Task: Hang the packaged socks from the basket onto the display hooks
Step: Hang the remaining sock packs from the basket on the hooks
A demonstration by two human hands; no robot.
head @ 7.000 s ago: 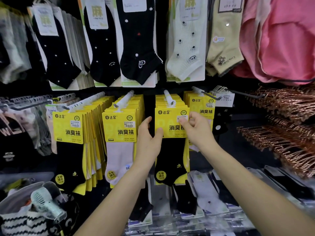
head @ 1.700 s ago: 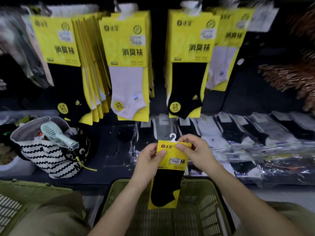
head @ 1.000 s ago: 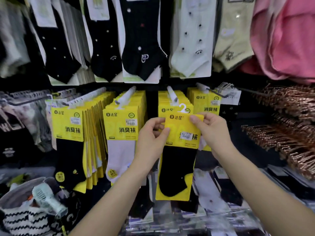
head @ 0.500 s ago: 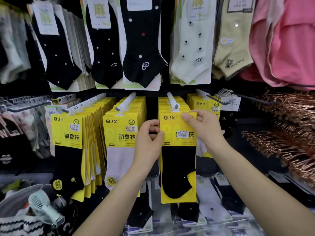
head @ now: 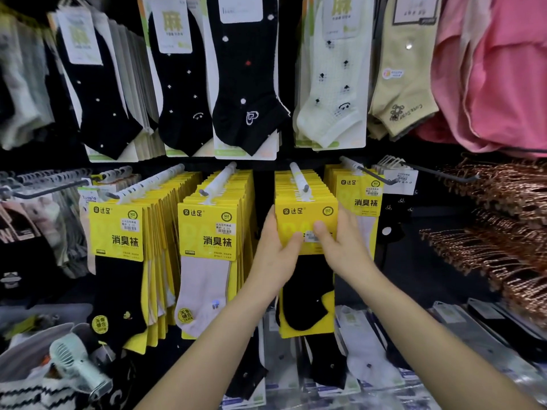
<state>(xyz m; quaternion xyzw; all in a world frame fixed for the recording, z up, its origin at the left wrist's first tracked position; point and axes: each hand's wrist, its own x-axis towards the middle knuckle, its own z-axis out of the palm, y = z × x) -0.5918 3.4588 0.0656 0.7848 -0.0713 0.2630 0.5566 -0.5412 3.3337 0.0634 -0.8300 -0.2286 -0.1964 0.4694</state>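
A bright yellow card pack with a black sock [head: 307,220]; a matching yellow pack with a pale lilac sock [head: 207,279]; black socks dotted white [head: 183,93]; a cream sock with black motifs [head: 331,93]; a pink garment [head: 503,69]; copper-coloured hangers [head: 503,217]; a mint-green fan [head: 77,365].

I log one sock pack [head: 310,279] hanging upright at the tip of the white display hook [head: 299,180], foremost of the like yellow packs strung behind it on that hook. It has a yellow card header with a black ankle sock below. The left hand [head: 275,255] and right hand [head: 343,247] pinch the header's sides.
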